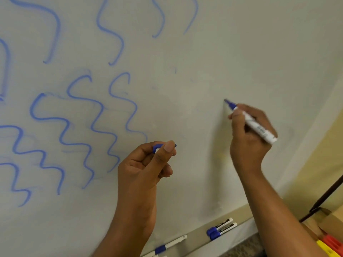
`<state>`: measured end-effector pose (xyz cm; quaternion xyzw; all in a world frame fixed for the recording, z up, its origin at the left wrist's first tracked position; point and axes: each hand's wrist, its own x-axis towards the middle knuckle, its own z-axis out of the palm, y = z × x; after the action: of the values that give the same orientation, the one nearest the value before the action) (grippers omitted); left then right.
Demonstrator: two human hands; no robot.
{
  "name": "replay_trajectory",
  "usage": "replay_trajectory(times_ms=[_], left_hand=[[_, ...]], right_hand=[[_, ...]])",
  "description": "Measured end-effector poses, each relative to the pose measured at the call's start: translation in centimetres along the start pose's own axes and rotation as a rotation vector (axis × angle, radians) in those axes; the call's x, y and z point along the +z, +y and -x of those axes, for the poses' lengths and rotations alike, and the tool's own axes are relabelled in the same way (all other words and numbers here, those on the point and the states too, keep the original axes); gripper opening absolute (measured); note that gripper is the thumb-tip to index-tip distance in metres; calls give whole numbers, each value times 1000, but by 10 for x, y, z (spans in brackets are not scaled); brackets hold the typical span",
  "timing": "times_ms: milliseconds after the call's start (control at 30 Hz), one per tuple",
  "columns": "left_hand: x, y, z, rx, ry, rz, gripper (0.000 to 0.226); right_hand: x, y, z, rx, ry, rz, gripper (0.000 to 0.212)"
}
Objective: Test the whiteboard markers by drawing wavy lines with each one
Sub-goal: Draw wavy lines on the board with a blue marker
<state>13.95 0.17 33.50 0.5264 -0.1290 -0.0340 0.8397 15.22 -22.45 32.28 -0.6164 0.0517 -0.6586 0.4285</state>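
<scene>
Right hand [248,138] grips an uncapped blue marker [256,125], fingers curled round the white barrel; tip [226,100] is at the whiteboard [204,62] surface, on a bare patch right of the drawn lines; can't tell for sure whether the tip is touching; barrel angles down and right out of the hand.

Left hand [148,164] is raised in front of the board, thumb and curled fingers pinching a blue cap [157,147]; only part of the cap shows between them.

Board's left half carries blue wavy lines [81,127] in several columns; upper row [111,32] is shorter S-curves, the ones toward the right fainter; some smudged ghosting around the lower ones; faint specks near the middle of the board.

Tray ledge [241,210] along the bottom edge of the board: two capped blue markers [221,229] lying side by side, touching, caps pointing left; further left one more capped marker [170,244] with white barrel, blue cap; another marker end just beside it at the frame's bottom edge, mostly cut off.

Lower right corner: cardboard box [326,223] with a red item [332,243] and a yellow item [324,249] just beside it, can't tell what they are; dark thin bar [326,193] leaning above the box; yellowish wall [330,145] right of the board.
</scene>
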Motion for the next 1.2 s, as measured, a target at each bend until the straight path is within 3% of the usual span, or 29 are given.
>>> replay_trajectory(times_ms=[67, 233, 400, 600, 733, 900, 1033, 1133, 1200], left_hand=[[2, 0, 0, -1, -9, -8, 22], [3, 0, 1, 5, -15, -6, 23], [2, 0, 0, 5, -9, -10, 23], [-2, 1, 3, 4, -13, -3, 21], [-8, 2, 7, 7, 3, -4, 20], [-23, 10, 7, 30, 56, -13, 22], [-37, 15, 7, 48, 100, 11, 22], [-41, 11, 9, 32, 103, -10, 23], [-40, 9, 10, 16, 94, -16, 23]], right_hand=[[-9, 4, 19, 28, -102, 22, 10], [-25, 25, 59, 119, 29, 50, 9], [-31, 23, 100, 314, -208, 76, 27], [10, -33, 42, -5, -141, -69, 10], [50, -60, 10, -28, -84, -200, 17], [62, -67, 33, -265, -279, -68, 11], [47, -41, 58, -145, -102, -74, 9], [33, -31, 86, -294, -375, 6, 12], [23, -20, 97, -262, -423, 33, 14]])
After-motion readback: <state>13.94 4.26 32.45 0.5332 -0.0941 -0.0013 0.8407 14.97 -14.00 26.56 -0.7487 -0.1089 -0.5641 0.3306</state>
